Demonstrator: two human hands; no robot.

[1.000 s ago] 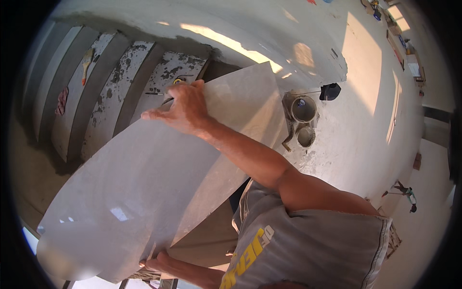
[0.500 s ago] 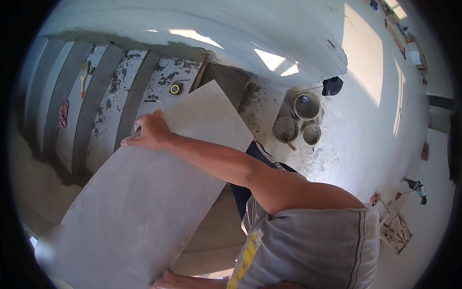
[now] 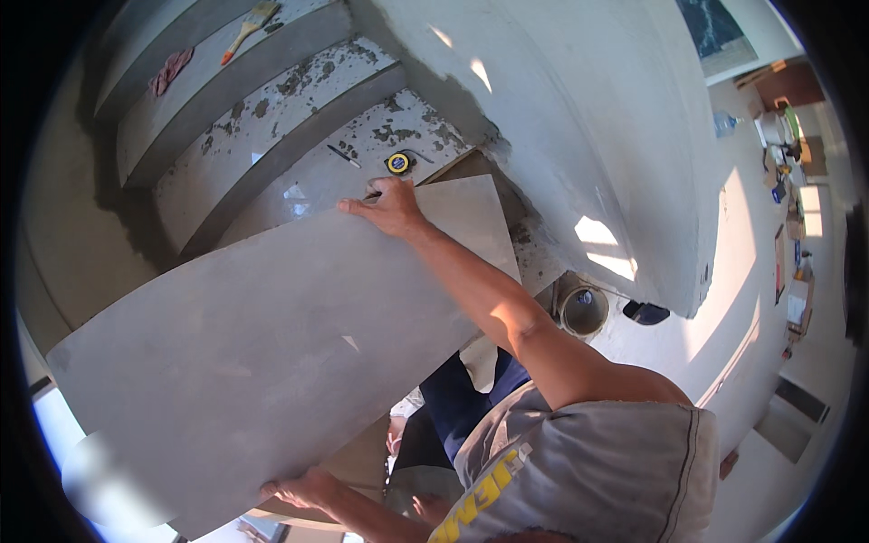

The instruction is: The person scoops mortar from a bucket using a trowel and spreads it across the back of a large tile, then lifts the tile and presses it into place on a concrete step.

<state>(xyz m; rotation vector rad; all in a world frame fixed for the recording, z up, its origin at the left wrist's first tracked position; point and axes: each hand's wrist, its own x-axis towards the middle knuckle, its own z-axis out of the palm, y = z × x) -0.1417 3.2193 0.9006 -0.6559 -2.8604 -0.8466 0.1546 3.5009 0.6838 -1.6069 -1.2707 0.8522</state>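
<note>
A large grey tile slab [image 3: 272, 326], with one long curved edge, lies tilted across the middle of the view. On its far edge my right hand [image 3: 391, 208] is closed, fingers curled over the rim. My left hand [image 3: 306, 490] grips the near edge, low in the view, with the fingers partly hidden. Just beyond my right hand, a yellow and black tape measure [image 3: 397, 164] and a dark pen [image 3: 343, 156] rest on a mortar-spotted step [image 3: 281, 172]. The slab covers part of that step.
Curved stairs [image 3: 299, 47] rise at the upper left, holding a paintbrush [image 3: 249, 33] and a pink cloth [image 3: 172, 71]. A pale wall [image 3: 561, 136] borders them. Right of my forearm stand a bucket [image 3: 584, 310] and a dark object [image 3: 645, 313]. My dark-trousered legs [image 3: 453, 407] are below the slab.
The view has turned, and the slab now lies closer to level across it. The tape measure and pen appear farther right. More of my left hand shows; both hands keep their grip.
</note>
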